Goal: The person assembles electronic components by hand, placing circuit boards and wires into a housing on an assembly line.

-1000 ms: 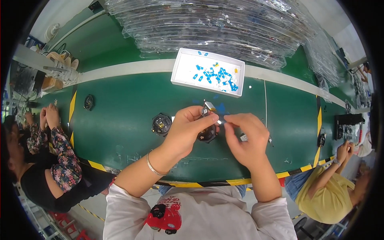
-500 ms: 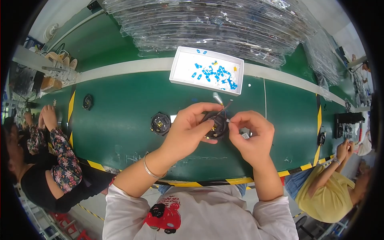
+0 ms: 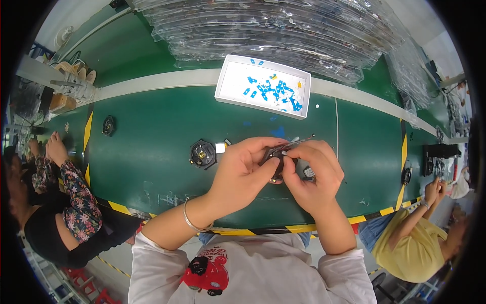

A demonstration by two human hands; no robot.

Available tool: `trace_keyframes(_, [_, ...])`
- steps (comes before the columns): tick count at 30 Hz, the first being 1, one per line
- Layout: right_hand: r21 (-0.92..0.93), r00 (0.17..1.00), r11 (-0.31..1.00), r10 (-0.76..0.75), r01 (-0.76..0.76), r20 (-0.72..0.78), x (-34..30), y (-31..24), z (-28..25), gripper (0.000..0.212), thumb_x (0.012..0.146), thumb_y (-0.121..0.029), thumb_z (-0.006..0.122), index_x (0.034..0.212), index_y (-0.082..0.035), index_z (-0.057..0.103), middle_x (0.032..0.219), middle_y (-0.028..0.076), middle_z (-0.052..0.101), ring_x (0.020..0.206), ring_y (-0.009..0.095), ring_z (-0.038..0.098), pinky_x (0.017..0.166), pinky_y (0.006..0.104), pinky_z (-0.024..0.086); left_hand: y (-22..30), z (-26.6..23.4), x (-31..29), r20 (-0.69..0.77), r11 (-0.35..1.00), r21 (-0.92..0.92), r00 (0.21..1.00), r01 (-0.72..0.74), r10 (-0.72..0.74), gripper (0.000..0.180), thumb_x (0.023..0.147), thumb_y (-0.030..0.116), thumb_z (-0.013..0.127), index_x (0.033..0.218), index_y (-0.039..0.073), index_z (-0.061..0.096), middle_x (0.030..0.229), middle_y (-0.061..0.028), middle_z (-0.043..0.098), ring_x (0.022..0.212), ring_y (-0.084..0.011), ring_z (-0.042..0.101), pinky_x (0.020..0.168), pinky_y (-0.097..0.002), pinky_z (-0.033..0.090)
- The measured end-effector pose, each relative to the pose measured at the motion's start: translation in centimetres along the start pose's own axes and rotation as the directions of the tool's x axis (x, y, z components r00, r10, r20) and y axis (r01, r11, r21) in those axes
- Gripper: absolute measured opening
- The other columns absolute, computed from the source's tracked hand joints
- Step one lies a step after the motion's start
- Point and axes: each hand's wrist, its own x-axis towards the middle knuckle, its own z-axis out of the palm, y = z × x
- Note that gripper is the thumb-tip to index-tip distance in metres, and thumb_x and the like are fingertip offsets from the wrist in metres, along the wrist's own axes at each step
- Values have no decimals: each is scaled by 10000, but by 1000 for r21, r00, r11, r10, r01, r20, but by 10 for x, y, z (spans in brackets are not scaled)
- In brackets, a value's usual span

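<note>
The black watch case (image 3: 275, 153) is between the two hands, above the green desk (image 3: 152, 177), in front of the person's chest. It is dark and seems roundish, but the fingers cover the greater part of it, so its full outline cannot be told. At its lower edge a small shiny spot is visible. From its upper side a thin dark strip (image 3: 304, 139) goes out toward the upper right, and near this strip there is a small silvery piece.

The left hand (image 3: 242, 169) is closed around the case from the left side, with the thumb lying on top of it. The right hand (image 3: 318, 169) has its thumb and forefinger pinched on a small pale piece (image 3: 285, 152), at the case.

On the desk, to the left of the left hand, lies a second watch case (image 3: 203, 154), open, black, with yellowish parts inside; a white square piece (image 3: 220, 147) is just beside it. Farther from the hands stands a white box (image 3: 225, 95) which contains small blue pieces (image 3: 278, 90).
</note>
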Motion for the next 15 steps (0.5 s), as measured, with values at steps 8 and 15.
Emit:
trace_keyframes(8, [1, 999, 999, -47, 47, 18, 2, 2, -1, 192, 622, 66, 692, 792, -3, 634, 776, 112, 625, 701, 247, 605, 663, 320, 502, 3, 1, -1, -23, 1000, 9, 999, 28, -28, 290, 906, -50, 483, 1195, -57, 507, 1039, -91, 623, 888, -91, 599, 735, -227, 526])
trace_keyframes(15, [-36, 998, 998, -42, 44, 46, -1, 4, 1, 175, 648, 66, 686, 806, -3, 651, 814, 115, 634, 720, 257, 610, 670, 325, 503, 3, 0, -1, -36, 999, 38, 999, 23, -22, 308, 894, -60, 502, 1202, -57, 506, 1043, -90, 623, 894, -96, 599, 754, -229, 522])
